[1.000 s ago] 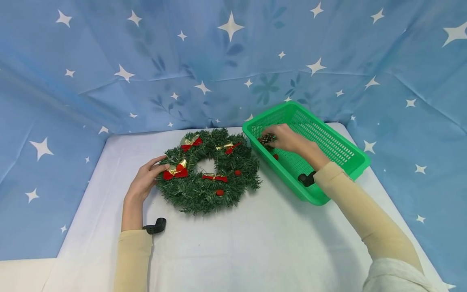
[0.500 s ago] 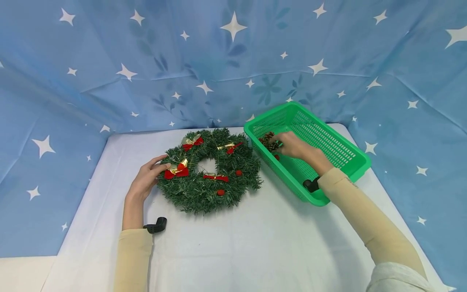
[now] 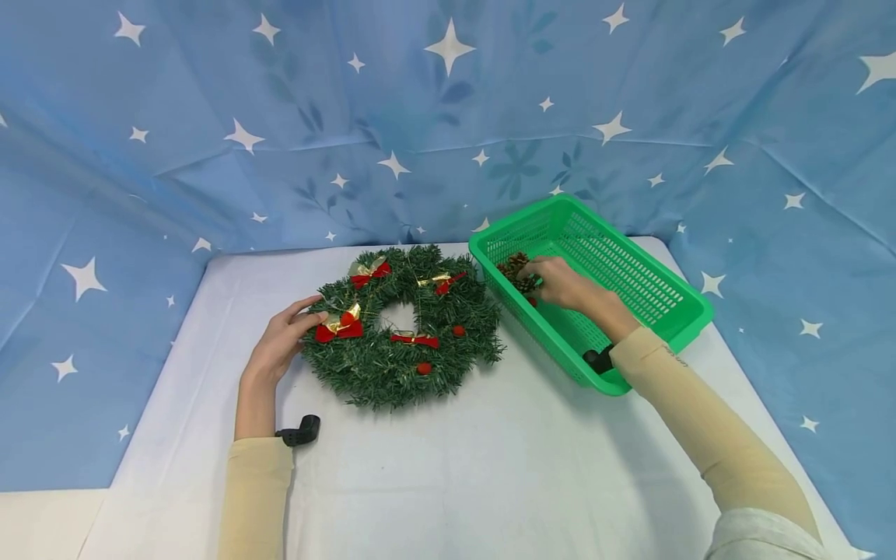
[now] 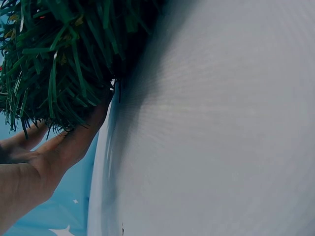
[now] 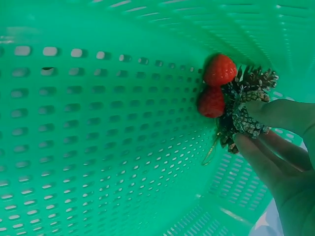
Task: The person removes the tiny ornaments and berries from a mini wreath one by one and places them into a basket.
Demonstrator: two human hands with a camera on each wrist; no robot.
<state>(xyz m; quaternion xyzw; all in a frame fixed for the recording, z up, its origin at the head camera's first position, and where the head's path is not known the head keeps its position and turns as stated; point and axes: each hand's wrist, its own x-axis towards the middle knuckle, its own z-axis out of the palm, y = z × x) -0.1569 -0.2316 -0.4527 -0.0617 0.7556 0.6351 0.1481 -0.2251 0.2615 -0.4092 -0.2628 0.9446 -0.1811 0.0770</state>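
A green tinsel wreath with red-and-gold bows and small red berries lies at the middle left of the table. My left hand grips its left edge, thumb beside a bow and fingers reaching under the greenery, as the left wrist view shows. At the near-left end of the green basket, my right hand reaches inside. In the right wrist view, its thumb and fingers pinch a brown pine cone. Another pine cone and two red berries lie close beside it; a gold loop hangs nearby.
The basket's raised, perforated walls surround the right hand, with its left rim close to the wreath. A white cloth covers the table. Behind stands a blue star-patterned curtain. A black wrist camera sits on the left wrist.
My right hand has shifted slightly right and nearer within the basket, leaving more of the pine cones showing. The left hand and wreath have stayed in place.
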